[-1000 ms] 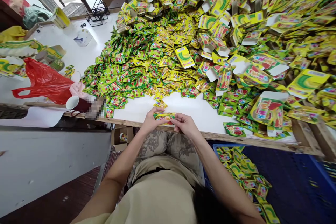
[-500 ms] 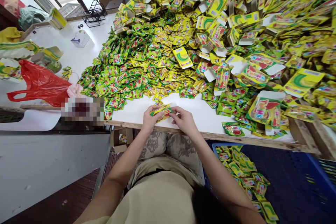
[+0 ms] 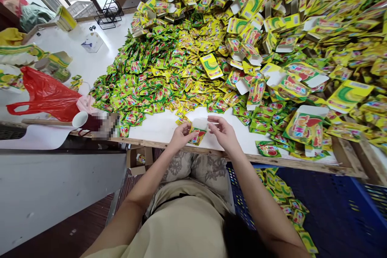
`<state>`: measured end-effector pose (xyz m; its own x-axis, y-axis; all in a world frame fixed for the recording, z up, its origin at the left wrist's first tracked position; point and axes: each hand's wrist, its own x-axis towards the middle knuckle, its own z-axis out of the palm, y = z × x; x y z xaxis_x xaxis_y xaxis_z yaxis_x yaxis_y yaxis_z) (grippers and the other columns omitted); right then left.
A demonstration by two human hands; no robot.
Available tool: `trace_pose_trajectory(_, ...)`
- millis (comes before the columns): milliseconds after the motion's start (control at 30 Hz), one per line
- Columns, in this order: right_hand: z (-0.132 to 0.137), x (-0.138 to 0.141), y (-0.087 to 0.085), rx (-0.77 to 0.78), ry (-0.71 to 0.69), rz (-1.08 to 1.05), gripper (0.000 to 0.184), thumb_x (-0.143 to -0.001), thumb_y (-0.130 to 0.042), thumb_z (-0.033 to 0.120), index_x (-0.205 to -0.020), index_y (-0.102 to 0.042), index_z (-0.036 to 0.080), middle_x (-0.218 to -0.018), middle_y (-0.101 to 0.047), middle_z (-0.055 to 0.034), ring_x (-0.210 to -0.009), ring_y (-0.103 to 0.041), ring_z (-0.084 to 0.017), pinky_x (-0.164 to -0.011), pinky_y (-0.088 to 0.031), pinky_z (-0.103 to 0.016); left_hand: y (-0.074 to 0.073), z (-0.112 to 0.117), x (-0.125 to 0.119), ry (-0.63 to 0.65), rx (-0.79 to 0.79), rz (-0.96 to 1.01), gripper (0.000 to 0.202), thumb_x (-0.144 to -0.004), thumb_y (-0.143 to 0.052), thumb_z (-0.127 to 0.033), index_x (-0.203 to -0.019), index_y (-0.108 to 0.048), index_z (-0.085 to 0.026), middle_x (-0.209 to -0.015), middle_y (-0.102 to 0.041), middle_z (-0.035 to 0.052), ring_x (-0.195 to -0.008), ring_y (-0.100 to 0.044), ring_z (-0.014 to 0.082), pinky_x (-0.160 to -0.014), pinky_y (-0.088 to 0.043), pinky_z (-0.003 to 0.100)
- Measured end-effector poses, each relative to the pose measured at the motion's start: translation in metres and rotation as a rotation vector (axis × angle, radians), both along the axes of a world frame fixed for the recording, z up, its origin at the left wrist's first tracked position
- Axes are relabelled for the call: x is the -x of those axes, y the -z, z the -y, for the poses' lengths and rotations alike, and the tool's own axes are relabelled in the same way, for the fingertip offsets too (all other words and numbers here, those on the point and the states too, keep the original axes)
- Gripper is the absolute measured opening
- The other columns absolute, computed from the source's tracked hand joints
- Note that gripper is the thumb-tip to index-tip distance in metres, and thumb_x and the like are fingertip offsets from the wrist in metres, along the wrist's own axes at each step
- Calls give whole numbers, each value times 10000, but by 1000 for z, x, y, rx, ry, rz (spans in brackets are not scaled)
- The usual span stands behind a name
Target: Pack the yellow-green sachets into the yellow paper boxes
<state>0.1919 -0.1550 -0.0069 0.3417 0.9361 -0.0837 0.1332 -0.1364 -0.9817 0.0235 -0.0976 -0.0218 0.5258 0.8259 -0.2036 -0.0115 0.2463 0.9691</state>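
My left hand (image 3: 181, 135) pinches a small yellow-and-green carton (image 3: 198, 137) with a red fruit print, low over the front of the white table. A pale flap seems to stand up at the carton's far edge. To its right my right hand (image 3: 223, 132) is open, fingers apart, with nothing in them that I can see. Just beyond both hands spreads a heap of small green and yellow sachets (image 3: 142, 80). One yellow sachet (image 3: 182, 113) lies close to my left fingertips.
Printed cartons (image 3: 305, 125), several with flaps raised, cover the right side. A blue crate (image 3: 329, 209) with cartons stands below the table at right. On the left are a red plastic bag (image 3: 48, 94), a dark cup (image 3: 90, 123) and a black wire rack (image 3: 109, 14).
My right hand has let go of the carton and moved up and right, its fingers spreading. The carton stays in my left hand, turned more face up.
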Motion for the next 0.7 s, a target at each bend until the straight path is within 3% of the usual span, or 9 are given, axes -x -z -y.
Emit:
trace_pose_trajectory(100, -5, 2, 7, 108, -117, -293, 417, -745, -614, 531, -1008, -633, 207, -957, -660, -44, -791, -588, -154, -705, -515, -300, 1, 0, -3, -14, 1, -4, 415, -595, -785, -427, -813, -571, -147, -766, -640, 2, -704, -596, 111, -694, -471, 241)
trace_pose_trajectory(267, -17, 3, 4, 188, -246, -495, 352, -651, -730, 453, -867, -644, 188, -792, -646, 9, -723, -580, -122, -678, -484, -252, 3, 0, -3, -33, 52, 10, 439, -586, -789, -447, -833, -593, -142, -771, -661, 8, -728, -606, 127, -715, -473, 259)
trace_pose_trajectory(433, -31, -2, -1, 293, -376, -636, 350, -575, -788, 321, -862, -641, 183, -827, -678, -5, -737, -613, -128, -704, -489, -259, 0, -10, 4, -14, 351, 110, 478, -638, -722, -557, -861, -625, -145, -753, -664, 35, -681, -604, 146, -660, -473, 281)
trace_pose_trajectory(567, -36, 2, -1, 290, -364, -649, 355, -539, -800, 302, -832, -639, 186, -787, -677, 3, -715, -611, -127, -709, -488, -264, -2, -27, 8, 105, 560, 137, 429, -559, -819, -389, -878, -639, -166, -772, -680, 35, -689, -616, 149, -693, -473, 294)
trace_pose_trajectory(700, -36, 7, 5, 222, -280, -555, 371, -542, -795, 394, -810, -631, 197, -716, -648, 29, -654, -583, -119, -655, -478, -256, -2, -43, 4, 232, 668, 129, 418, -487, -839, -263, -844, -649, -158, -756, -688, 46, -655, -613, 147, -690, -471, 301)
